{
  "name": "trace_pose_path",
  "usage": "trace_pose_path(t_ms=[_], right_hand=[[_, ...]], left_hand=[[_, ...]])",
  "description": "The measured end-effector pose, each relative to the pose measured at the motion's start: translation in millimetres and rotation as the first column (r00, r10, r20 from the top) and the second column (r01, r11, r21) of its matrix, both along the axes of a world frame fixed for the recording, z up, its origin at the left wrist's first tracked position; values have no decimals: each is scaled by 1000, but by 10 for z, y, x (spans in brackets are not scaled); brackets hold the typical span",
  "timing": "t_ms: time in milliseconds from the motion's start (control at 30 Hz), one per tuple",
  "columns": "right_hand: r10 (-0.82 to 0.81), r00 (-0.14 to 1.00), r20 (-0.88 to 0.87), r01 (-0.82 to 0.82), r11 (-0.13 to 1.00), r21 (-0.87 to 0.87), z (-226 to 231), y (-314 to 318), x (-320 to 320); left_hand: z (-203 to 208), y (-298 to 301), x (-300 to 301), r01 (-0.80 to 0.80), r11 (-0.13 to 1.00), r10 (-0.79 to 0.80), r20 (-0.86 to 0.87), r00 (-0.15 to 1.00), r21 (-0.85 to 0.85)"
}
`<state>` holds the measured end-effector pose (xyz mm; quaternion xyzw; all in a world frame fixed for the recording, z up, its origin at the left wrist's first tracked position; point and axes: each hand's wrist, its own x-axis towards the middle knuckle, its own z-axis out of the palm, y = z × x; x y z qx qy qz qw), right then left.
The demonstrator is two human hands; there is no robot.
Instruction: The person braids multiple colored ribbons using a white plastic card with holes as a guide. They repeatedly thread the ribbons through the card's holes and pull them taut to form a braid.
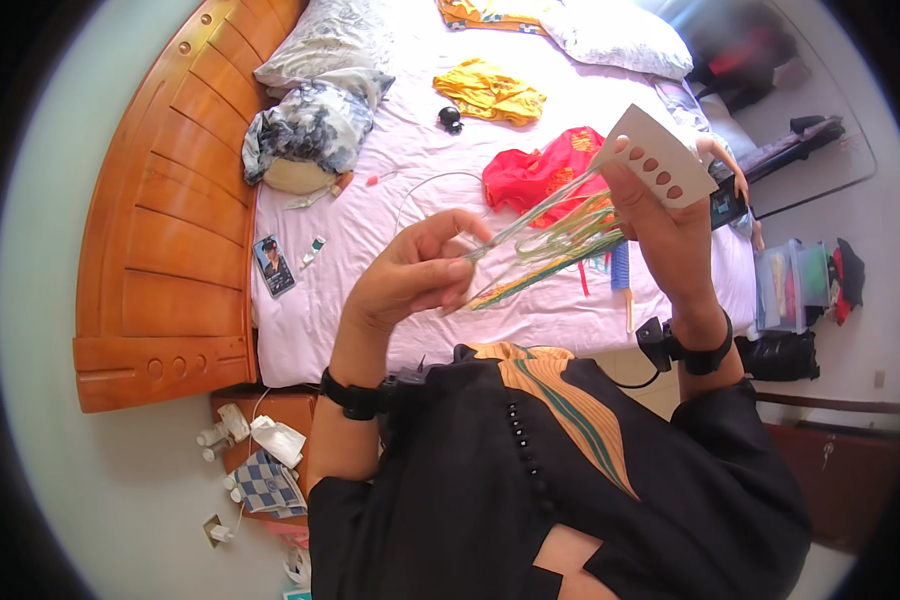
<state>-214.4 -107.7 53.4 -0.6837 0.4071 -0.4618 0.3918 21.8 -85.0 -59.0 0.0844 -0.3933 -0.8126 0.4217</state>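
Observation:
Up at the right, my right hand (670, 235) is closed on a white card (678, 163) with a row of teardrop-shaped holes, its thumb pressed on the card's face. Green, yellow and pale threads (578, 238) hang from the card and slant down to the left. Fingertips of my left hand (405, 270) pinch a pale grey-blue bundle of thread (545, 208), stretched fairly straight between the two hands. The other strands hang looser beside it, and their lower ends pass near my left fingers. Both hands are held above the bed.
Below my hands lies a bed with a pink sheet (320, 340), bearing a red cloth (535, 175), a yellow cloth (490, 90) and a blue comb (621, 265). A wooden headboard (185, 200) stands left, a cluttered nightstand (305, 405) below it. Someone's arm (727, 165) shows at right.

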Motion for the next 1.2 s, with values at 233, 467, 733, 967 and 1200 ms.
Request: trace_pose_path(t_ms=[233, 467, 733, 967, 1200], right_hand=[[17, 1000, -15, -18, 998, -53, 50, -39, 42], [37, 992, -124, -25, 995, 96, 94, 31, 98], [167, 985, 40, -171, 959, 224, 132, 48, 145], [175, 978, -113, -168, 984, 62, 121, -37, 100], [128, 984, -125, -126, 992, 24, 167, -159, -14]], left_hand=[[-1085, -46, 438, 8, 872, 488, 869, 80, -490], [120, -35, -181, -498, 822, 568, 428, 703, -274], [590, -42, -521, -484, 841, 538, 274, 797, -244], [488, -69, -393, -531, 812, 584, 353, 731, -243], [56, 16, -82, -520, 791, 611, 470, 637, -323]])
